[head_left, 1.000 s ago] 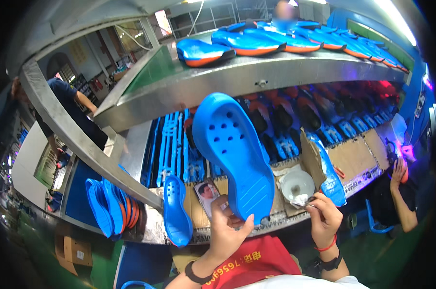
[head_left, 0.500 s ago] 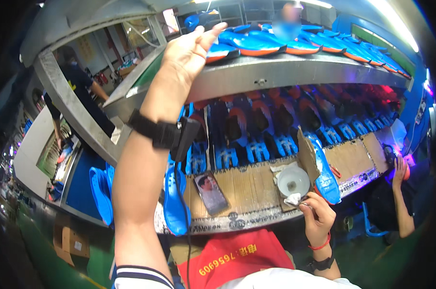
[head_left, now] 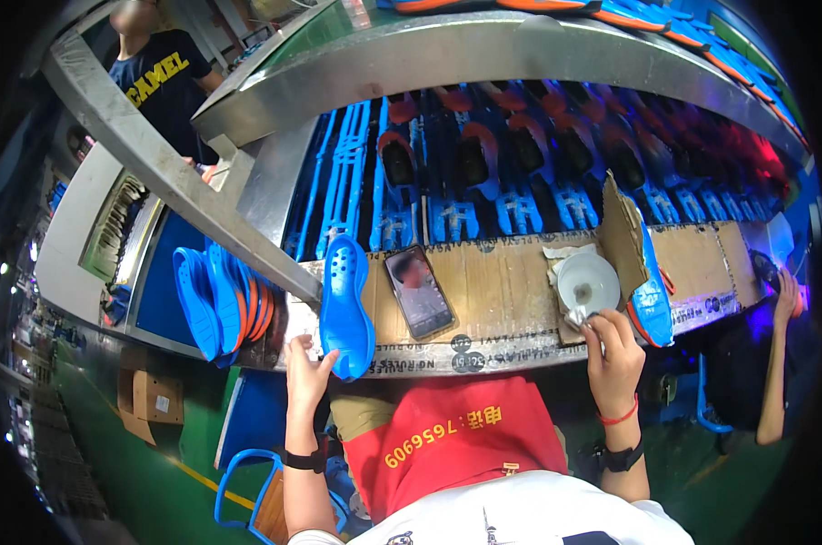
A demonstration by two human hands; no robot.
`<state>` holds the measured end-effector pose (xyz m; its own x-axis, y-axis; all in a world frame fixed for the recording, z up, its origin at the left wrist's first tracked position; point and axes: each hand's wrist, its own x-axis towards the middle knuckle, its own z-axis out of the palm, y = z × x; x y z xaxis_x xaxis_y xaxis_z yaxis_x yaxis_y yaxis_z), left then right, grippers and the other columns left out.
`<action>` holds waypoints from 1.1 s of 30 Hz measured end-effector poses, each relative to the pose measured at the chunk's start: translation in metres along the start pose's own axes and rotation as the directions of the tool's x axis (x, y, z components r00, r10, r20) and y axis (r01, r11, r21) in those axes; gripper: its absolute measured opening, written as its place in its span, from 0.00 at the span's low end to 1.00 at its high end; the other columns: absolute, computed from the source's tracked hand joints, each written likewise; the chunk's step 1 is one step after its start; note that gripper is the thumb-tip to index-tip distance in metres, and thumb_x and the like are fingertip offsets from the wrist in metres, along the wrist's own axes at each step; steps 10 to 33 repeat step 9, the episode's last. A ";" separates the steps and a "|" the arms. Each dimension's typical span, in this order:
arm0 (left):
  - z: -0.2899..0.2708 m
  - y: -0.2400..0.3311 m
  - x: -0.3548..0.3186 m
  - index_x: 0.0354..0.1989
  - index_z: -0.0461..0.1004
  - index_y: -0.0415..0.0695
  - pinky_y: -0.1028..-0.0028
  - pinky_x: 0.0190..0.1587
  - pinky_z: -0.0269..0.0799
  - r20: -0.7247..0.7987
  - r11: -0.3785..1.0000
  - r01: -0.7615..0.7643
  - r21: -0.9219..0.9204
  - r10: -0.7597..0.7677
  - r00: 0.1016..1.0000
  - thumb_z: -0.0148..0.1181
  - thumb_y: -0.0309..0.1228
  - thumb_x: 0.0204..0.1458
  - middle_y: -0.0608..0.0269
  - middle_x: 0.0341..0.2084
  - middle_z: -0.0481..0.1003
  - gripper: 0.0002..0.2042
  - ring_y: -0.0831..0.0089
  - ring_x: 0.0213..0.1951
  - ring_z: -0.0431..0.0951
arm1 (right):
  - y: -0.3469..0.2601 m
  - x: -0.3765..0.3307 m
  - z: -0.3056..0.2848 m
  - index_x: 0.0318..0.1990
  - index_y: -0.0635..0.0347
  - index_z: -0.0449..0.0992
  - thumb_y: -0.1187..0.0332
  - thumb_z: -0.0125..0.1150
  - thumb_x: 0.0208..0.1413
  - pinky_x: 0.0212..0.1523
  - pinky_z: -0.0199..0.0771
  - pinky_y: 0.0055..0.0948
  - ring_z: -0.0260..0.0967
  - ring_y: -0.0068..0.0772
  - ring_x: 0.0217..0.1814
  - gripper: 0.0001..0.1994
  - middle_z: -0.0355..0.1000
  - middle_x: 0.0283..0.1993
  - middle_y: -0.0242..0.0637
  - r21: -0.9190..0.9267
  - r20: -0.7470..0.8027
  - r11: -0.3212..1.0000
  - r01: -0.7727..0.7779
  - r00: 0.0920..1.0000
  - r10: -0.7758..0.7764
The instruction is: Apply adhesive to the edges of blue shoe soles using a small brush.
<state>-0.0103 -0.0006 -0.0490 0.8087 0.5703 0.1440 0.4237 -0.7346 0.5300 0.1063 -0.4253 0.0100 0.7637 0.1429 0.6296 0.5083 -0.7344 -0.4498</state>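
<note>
A blue shoe sole (head_left: 345, 304) with holes at its far end lies at the table's front edge, left of a phone (head_left: 419, 292). My left hand (head_left: 307, 371) is at the sole's near end, fingers apart, its thumb against or just beside the sole; I cannot tell which. A white bowl (head_left: 589, 280) sits on crumpled white paper on the cardboard. My right hand (head_left: 616, 352) pinches a small thing with a whitish, crumpled tip (head_left: 578, 316) at the bowl's near rim. Its exact kind is hidden by the fingers.
Several blue and orange soles (head_left: 215, 300) stand stacked at the left. Another blue sole (head_left: 652, 300) leans on a cardboard flap (head_left: 622, 227). A rack of shoes (head_left: 520, 154) lies under a metal shelf (head_left: 502, 68). A slanted metal post (head_left: 174, 173) rises left. People are left and right.
My left hand has come down from the upper shelf to the near end of the blue sole. My right hand stays pinched by the bowl. The view has tilted downward.
</note>
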 end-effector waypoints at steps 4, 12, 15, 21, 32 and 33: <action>-0.002 -0.002 0.006 0.50 0.65 0.35 0.78 0.29 0.74 0.352 0.600 0.447 -0.664 -0.276 0.894 0.64 0.24 0.49 0.58 0.39 0.70 0.21 0.75 0.30 0.75 | 0.010 0.012 0.017 0.35 0.57 0.73 0.74 0.63 0.50 0.26 0.70 0.36 0.72 0.43 0.27 0.06 0.71 0.40 0.37 -0.240 0.003 0.970 0.028 1.000 -0.028; -0.027 0.016 0.012 0.45 0.71 0.38 0.68 0.44 0.74 0.538 0.073 0.543 -0.837 -0.074 0.839 0.57 0.28 0.55 0.61 0.35 0.78 0.11 0.70 0.38 0.79 | 0.034 0.018 0.039 0.35 0.55 0.73 0.73 0.61 0.50 0.25 0.71 0.36 0.73 0.41 0.27 0.06 0.72 0.41 0.39 -0.357 0.104 0.934 -0.022 0.993 0.064; -0.027 0.016 0.012 0.45 0.71 0.38 0.68 0.44 0.74 0.538 0.073 0.543 -0.837 -0.074 0.839 0.57 0.28 0.55 0.61 0.35 0.78 0.11 0.70 0.38 0.79 | 0.034 0.018 0.039 0.35 0.55 0.73 0.73 0.61 0.50 0.25 0.71 0.36 0.73 0.41 0.27 0.06 0.72 0.41 0.39 -0.357 0.104 0.934 -0.022 0.993 0.064; -0.027 0.016 0.012 0.45 0.71 0.38 0.68 0.44 0.74 0.538 0.073 0.543 -0.837 -0.074 0.839 0.57 0.28 0.55 0.61 0.35 0.78 0.11 0.70 0.38 0.79 | 0.034 0.018 0.039 0.35 0.55 0.73 0.73 0.61 0.50 0.25 0.71 0.36 0.73 0.41 0.27 0.06 0.72 0.41 0.39 -0.357 0.104 0.934 -0.022 0.993 0.064; -0.027 0.016 0.012 0.45 0.71 0.38 0.68 0.44 0.74 0.538 0.073 0.543 -0.837 -0.074 0.839 0.57 0.28 0.55 0.61 0.35 0.78 0.11 0.70 0.38 0.79 | 0.034 0.018 0.039 0.35 0.55 0.73 0.73 0.61 0.50 0.25 0.71 0.36 0.73 0.41 0.27 0.06 0.72 0.41 0.39 -0.357 0.104 0.934 -0.022 0.993 0.064; -0.027 0.016 0.012 0.45 0.71 0.38 0.68 0.44 0.74 0.538 0.073 0.543 -0.837 -0.074 0.839 0.57 0.28 0.55 0.61 0.35 0.78 0.11 0.70 0.38 0.79 | 0.034 0.018 0.039 0.35 0.55 0.73 0.73 0.61 0.50 0.25 0.71 0.36 0.73 0.41 0.27 0.06 0.72 0.41 0.39 -0.357 0.104 0.934 -0.022 0.993 0.064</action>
